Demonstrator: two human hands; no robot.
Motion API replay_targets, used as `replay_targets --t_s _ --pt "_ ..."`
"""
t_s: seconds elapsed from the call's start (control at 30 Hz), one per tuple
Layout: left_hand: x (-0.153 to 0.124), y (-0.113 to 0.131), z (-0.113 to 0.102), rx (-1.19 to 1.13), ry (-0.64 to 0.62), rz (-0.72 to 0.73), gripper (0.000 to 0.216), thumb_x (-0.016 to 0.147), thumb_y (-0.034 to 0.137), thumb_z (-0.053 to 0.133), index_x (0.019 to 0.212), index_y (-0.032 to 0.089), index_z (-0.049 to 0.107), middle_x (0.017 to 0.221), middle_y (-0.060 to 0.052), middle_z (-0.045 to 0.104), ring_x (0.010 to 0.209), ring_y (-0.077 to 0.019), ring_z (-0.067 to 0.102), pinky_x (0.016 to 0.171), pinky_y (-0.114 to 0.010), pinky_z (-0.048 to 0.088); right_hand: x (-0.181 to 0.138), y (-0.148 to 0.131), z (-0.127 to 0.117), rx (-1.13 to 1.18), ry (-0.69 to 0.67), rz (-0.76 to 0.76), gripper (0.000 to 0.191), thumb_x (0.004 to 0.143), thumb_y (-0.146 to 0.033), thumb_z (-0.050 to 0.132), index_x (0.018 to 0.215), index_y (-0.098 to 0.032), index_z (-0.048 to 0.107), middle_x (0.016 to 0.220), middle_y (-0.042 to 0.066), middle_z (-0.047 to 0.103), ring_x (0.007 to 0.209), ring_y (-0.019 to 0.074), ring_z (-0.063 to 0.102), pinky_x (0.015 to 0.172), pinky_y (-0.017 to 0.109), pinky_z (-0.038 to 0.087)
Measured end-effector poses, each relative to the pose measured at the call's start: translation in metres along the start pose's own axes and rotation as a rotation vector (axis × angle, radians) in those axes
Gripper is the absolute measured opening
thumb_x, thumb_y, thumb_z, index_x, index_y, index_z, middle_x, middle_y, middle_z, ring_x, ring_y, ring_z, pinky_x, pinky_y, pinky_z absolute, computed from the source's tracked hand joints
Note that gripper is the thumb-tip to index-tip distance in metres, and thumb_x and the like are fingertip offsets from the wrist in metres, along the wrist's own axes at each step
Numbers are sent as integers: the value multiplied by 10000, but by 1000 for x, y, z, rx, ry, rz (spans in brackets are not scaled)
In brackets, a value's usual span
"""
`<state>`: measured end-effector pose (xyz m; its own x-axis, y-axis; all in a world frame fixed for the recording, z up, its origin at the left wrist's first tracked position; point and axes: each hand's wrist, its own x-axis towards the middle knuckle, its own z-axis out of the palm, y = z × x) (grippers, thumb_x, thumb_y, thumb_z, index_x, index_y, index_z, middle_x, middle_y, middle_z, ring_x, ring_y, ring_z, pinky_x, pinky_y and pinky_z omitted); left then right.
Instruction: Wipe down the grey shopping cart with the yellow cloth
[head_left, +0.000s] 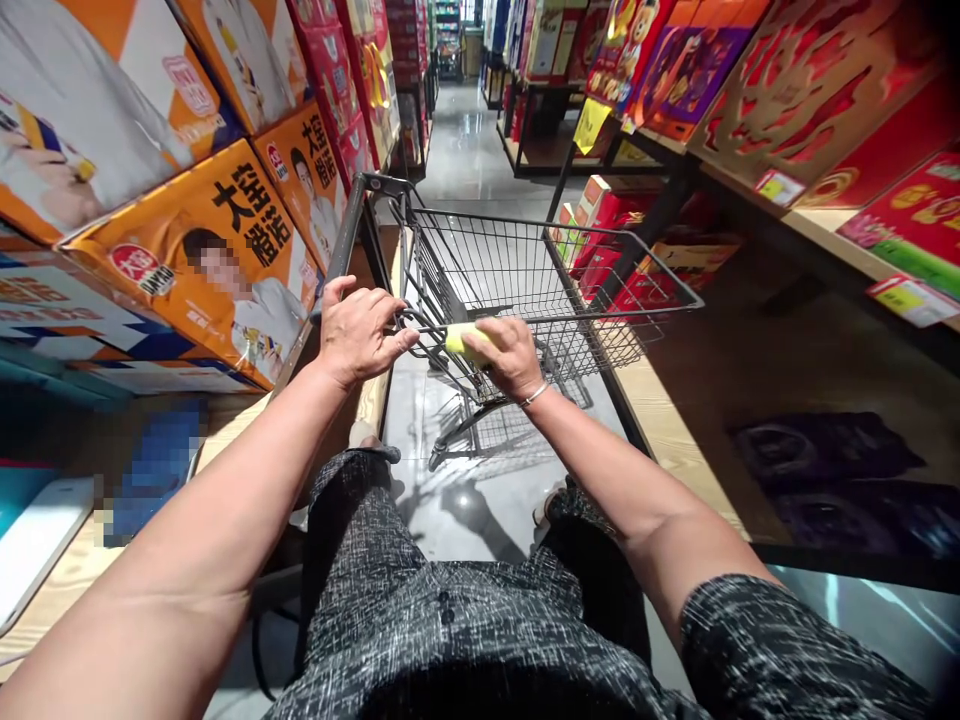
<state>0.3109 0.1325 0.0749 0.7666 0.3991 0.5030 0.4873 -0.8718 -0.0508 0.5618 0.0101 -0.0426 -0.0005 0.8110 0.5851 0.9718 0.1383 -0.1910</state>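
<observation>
A black wire shopping cart [495, 235] stands sideways in front of me, its basket extending to the right. My left hand [360, 332] is closed on the cart's frame at the near end of its dark handle bar [346, 235]. Pressed to the basket's near top rim is a pale yellow cloth or sponge [459, 338]; which of the two I cannot tell. My right hand [510, 355] grips it, fingers curled over it. No goods show inside the wire basket.
Orange drink cartons [202, 265] are stacked close on the left. At right, a shelf [814, 225] holds red gift boxes, with red boxes [611, 250] below it behind the cart. A tiled aisle [469, 135] runs ahead. Cart wheels [435, 458] stand near my feet.
</observation>
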Motion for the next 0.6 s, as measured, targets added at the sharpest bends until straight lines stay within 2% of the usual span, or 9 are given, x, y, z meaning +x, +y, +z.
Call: replay_targets --t_s 0.07,0.17,0.3,0.43,0.53,0.6 --pt "0 2 -2 2 -11 -3 613 950 697 251 1057 265 672 975 -63 720 924 -290 636 1131 -537 251 19 -2 -8 52 137 -37 320 1014 -325 571 1306 -406 673 1361 9 615 1319 248 449 1144 482 387" --pt "0 5 -5 -21 -29 -23 540 931 700 318 1061 306 662 980 -42 713 948 -287 634 1161 -526 231 19 2 3 79 106 -43 275 1013 -305 572 1226 -409 710 1308 -16 640 1316 229 469 1147 481 392" --pt "0 4 -5 -73 -29 -49 532 878 719 429 1064 285 675 986 -53 703 984 -314 634 1176 -559 209 -30 20 39 70 -10 46 246 980 -243 596 1126 -363 754 1227 8 683 1205 237 511 1036 466 450" --pt "2 3 -3 -55 -34 -81 521 850 704 524 1062 254 679 992 -73 704 1002 -332 638 1164 -581 230 -95 50 67 8 -211 283 320 907 -83 587 1070 -289 769 1213 67 678 1068 222 509 909 391 461" --pt "1 7 -1 -51 -46 -105 409 878 561 593 1116 237 669 1122 -103 703 1123 -362 618 1165 -601 219 -123 64 73 -17 -281 393 387 788 21 577 1002 -237 772 1156 100 675 957 205 507 838 348 459" --pt "-1 15 2 -64 -32 -109 407 884 458 621 1226 238 637 1303 -119 658 1293 -387 542 1185 -625 171 -123 63 67 -21 -264 393 454 715 47 566 1018 -224 766 1146 106 672 933 209 508 841 349 475"
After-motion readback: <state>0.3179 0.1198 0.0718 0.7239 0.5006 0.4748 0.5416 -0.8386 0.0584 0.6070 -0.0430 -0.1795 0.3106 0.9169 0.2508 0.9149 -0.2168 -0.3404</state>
